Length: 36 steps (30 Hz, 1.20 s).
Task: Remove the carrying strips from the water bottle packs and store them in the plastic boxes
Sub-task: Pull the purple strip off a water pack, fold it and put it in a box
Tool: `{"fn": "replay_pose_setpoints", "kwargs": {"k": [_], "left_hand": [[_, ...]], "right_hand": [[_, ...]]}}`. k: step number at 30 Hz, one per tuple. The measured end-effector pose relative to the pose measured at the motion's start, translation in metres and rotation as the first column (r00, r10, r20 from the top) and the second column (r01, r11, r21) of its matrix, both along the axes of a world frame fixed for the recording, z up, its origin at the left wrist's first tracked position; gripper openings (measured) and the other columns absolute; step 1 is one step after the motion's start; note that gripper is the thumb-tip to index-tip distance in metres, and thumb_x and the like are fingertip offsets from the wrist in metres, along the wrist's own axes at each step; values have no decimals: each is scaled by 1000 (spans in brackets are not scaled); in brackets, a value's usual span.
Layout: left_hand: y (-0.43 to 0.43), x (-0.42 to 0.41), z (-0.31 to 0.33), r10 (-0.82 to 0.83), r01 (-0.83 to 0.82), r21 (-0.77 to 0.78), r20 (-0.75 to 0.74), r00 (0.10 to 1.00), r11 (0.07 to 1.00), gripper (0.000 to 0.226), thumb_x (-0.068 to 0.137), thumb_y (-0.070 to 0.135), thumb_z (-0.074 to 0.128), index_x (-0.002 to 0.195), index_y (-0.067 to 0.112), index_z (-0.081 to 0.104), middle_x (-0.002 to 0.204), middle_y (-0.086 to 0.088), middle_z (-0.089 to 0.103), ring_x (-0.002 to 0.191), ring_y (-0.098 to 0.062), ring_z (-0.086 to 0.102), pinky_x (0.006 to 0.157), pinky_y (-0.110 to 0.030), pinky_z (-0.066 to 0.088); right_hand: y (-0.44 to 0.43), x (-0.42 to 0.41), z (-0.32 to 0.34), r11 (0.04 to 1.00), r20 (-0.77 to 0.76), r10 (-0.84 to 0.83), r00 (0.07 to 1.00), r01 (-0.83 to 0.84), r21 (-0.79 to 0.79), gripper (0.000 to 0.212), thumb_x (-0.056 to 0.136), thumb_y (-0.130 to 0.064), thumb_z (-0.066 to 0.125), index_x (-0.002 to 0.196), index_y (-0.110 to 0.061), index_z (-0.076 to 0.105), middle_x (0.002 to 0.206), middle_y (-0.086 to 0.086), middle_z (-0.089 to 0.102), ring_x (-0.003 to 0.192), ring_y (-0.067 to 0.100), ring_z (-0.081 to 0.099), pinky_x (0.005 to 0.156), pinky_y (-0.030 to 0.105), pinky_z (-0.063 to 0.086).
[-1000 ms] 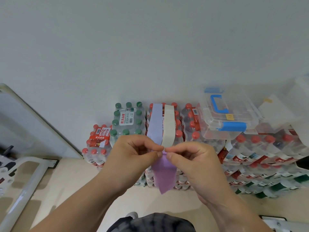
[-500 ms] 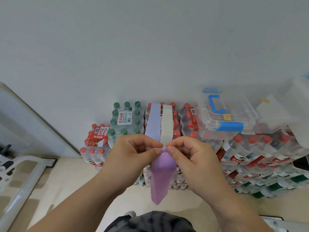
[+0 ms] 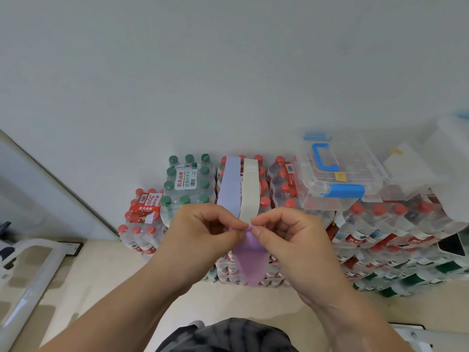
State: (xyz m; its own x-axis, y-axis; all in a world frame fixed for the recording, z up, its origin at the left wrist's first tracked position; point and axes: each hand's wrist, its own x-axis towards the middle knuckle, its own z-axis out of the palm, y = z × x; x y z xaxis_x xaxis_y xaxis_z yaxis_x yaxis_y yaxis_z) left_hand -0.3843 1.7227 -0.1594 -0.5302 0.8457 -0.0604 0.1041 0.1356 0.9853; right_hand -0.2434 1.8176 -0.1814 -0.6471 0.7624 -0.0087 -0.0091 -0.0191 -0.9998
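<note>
Left hand (image 3: 200,240), right hand (image 3: 286,240): fingers clamped on strip (image 3: 250,262). Looks like the peel step. Next: pull free, into box (image 3: 360,171).

Two hands were up, the left hand (image 3: 203,240) and the right hand (image 3: 286,240). Two strips lay side by side at the far middle, one lavender strip (image 3: 231,189) and one cream strip (image 3: 250,189). One purple length (image 3: 250,262) hung nearer, perhaps part of the lavender one. I counted one green-capped pack (image 3: 187,185), one clear box (image 3: 355,171) on the right, and at least three red-capped packs (image 3: 142,212). The right-hand stack was too jumbled to count.
</note>
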Motion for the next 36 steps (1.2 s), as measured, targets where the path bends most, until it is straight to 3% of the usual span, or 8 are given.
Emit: {"fn": "replay_pose_setpoints", "kwargs": {"k": [8,13,16,21,26,30,36], "left_hand": [[-5,-1,-1,-8,9,-9,89,996,1000,18,85,1,71,87,14,81,83,-9,79,81,-29,75,72,-34,61],[-5,-3,-1,-1,3,-26,52,999,1000,14,85,7,73,86,18,82,83,-5,79,81,-22,75,72,-31,60],[-4,-3,-1,30,-29,-33,14,999,999,13,82,8,76,85,19,82,82,-4,78,83,-23,75,77,-36,62],[-3,-4,-4,71,-71,5,2,998,997,15,78,6,78,82,20,82,77,-8,77,82,-35,71,76,-41,61],[-2,-3,-4,52,-53,39,35,998,998,18,78,-2,76,80,16,81,77,-7,78,78,-27,73,71,-29,60],[0,-3,-6,36,-37,31,52,998,999,21,78,-5,75,80,15,81,81,-9,78,84,-33,72,78,-39,60],[1,-2,-4,28,-31,57,54,998,998,23,78,-9,73,78,12,81,78,-10,77,83,-36,71,76,-38,58]], "right_hand": [[0,-4,0,1000,4,-9,1000,9,12,24,87,1,72,81,-22,77,76,-4,76,71,4,68,68,18,55],[-1,-6,-1,998,29,-1,1000,-2,70,20,88,0,72,86,-19,77,80,-3,77,75,9,72,71,22,58],[-2,-7,-2,999,22,-5,1000,4,41,20,87,0,72,87,-19,77,82,-2,77,78,11,73,74,23,59],[-3,-8,-2,999,-6,-4,1000,4,-32,19,88,-6,73,88,-25,75,82,5,78,83,24,73,77,33,59],[-1,-7,-4,999,3,-27,1000,27,-47,17,87,-5,74,85,-22,76,84,4,79,82,19,75,77,31,61],[-1,-6,-5,999,-2,-40,999,40,-34,19,86,-3,75,85,-22,75,82,1,78,78,12,72,74,24,57],[0,-4,-4,1000,-8,-14,1000,14,-14,22,85,-5,76,84,-27,75,81,2,75,76,12,69,73,25,57]]}}
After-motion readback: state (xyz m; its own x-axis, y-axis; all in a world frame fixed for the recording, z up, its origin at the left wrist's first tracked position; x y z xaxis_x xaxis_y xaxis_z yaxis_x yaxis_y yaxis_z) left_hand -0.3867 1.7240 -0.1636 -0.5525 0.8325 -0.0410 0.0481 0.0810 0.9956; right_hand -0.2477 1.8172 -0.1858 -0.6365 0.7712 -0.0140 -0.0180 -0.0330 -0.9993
